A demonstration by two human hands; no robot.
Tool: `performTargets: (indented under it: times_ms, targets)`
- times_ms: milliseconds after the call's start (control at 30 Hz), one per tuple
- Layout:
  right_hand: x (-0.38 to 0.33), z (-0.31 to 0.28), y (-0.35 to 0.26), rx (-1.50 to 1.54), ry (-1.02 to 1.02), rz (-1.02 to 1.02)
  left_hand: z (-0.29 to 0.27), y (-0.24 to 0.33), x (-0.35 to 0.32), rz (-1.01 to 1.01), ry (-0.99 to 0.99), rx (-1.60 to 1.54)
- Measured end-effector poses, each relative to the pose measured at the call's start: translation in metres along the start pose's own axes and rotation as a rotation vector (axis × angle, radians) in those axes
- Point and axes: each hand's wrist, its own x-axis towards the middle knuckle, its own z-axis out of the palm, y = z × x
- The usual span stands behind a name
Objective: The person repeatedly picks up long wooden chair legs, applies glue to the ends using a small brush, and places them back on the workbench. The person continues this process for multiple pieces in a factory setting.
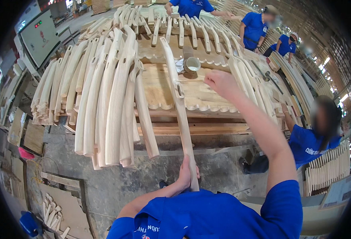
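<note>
My left hand is wrapped round the lower end of a long, pale wooden chair leg. The leg slopes away from me, its far part over the workbench, with a slot cut in its side near the middle. Over the bench to the right of the leg is my right hand, its fingers pinched together. Whatever is between those fingers is too small to make out. A round cup with pale contents stands to the left of that hand, and a crumpled white cloth lies between cup and leg.
Many similar wooden legs are piled at the left, overhanging the bench's near edge. More legs line the far side. The workbench has scalloped strips. Co-workers stand beyond it; another person is close at the right.
</note>
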Motion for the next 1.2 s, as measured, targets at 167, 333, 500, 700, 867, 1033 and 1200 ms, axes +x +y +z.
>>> performTargets:
  times_ms: [167,333,500,700,867,1033,1200]
  targets:
    - [-0.033,0.050,0.008,0.303,-0.032,0.291,-0.001,0.002,-0.002,-0.002,-0.009,-0.032]
    - [-0.031,0.068,0.000,0.347,0.004,0.390,-0.006,0.004,-0.002,-0.022,-0.005,0.035]
    - [-0.028,0.073,-0.007,0.337,0.117,0.350,-0.007,0.003,-0.002,-0.050,0.000,0.029]
    - [-0.043,0.084,-0.009,0.225,0.380,0.123,-0.001,0.002,-0.005,-0.034,0.022,-0.054]
    - [-0.077,0.087,-0.009,0.062,0.414,-0.140,0.011,-0.003,-0.008,0.144,0.080,0.105]
    - [-0.107,0.074,-0.008,0.376,0.574,-0.159,0.032,-0.002,-0.013,0.297,0.143,0.252]
    - [-0.158,0.043,0.025,0.980,0.648,0.270,0.053,-0.020,-0.003,0.413,0.123,0.291]
